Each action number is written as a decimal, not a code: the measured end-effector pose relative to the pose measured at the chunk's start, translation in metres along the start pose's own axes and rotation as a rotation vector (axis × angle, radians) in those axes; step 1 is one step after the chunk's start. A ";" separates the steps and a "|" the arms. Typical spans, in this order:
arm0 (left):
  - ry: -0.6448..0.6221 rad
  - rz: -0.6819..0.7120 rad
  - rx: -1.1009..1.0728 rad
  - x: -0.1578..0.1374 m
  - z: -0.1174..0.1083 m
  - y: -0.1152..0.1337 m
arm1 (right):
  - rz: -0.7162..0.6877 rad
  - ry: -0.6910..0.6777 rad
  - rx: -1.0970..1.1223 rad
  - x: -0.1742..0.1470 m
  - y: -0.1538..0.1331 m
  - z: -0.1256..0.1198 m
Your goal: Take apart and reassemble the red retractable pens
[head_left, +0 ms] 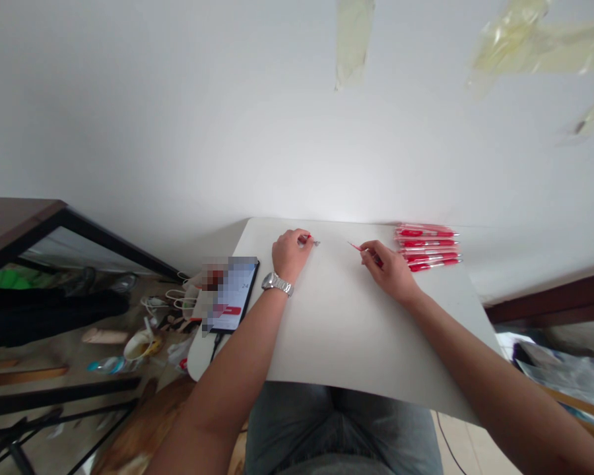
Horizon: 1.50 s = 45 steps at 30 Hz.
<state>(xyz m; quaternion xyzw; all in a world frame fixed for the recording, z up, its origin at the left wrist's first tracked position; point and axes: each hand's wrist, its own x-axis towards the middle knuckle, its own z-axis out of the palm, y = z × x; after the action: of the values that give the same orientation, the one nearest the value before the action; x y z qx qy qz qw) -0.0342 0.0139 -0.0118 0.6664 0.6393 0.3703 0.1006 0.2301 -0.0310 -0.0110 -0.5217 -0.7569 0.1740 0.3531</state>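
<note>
My left hand (291, 254), with a metal watch (278, 284) on the wrist, is closed in a pinch above the white table (336, 330). A small pen part (316, 243) with a silvery end pokes out from its fingertips, with a bit of red beside it. Across a short gap, my right hand (387, 269) pinches a thin red pen refill (355, 247), its fine tip pointing left toward the other hand. The fingers hide the rest of both pieces. Just beyond the right hand lies a stack of red pens (428, 244) with clear parts and silvery tips.
A phone (235, 297) with a cable lies at the table's left edge. The white wall (297, 132), with tape strips (355, 43), rises behind the table. A dark-framed desk (24, 211) stands left, above a floor with a cup (139, 345) and bottle (107, 365).
</note>
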 end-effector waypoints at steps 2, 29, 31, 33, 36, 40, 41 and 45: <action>0.001 0.001 -0.006 0.000 0.000 0.000 | 0.004 -0.005 -0.001 0.000 0.000 0.000; 0.041 -0.074 -0.092 0.001 -0.003 0.003 | 0.025 -0.012 0.004 0.000 0.002 0.001; 0.065 -0.069 -0.118 0.001 -0.003 0.003 | 0.013 -0.007 0.007 0.000 0.003 0.002; 0.094 -0.054 -0.148 0.001 -0.003 0.003 | -0.001 0.000 0.011 0.000 0.004 0.002; 0.140 0.002 -0.199 0.001 -0.003 0.003 | -0.016 0.005 0.011 0.000 0.004 0.002; 0.187 0.080 -0.277 0.001 -0.004 0.005 | -0.002 -0.002 0.007 0.001 0.003 0.001; 0.195 0.091 -0.295 0.000 -0.005 0.006 | 0.001 -0.004 0.008 0.001 0.003 0.001; 0.178 0.135 -0.372 -0.001 -0.005 0.012 | 0.011 -0.005 0.017 0.000 0.002 0.001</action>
<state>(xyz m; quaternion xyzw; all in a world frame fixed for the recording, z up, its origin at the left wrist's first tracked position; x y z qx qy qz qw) -0.0276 0.0090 -0.0018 0.6421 0.5202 0.5454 0.1401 0.2307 -0.0304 -0.0130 -0.5223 -0.7536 0.1836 0.3545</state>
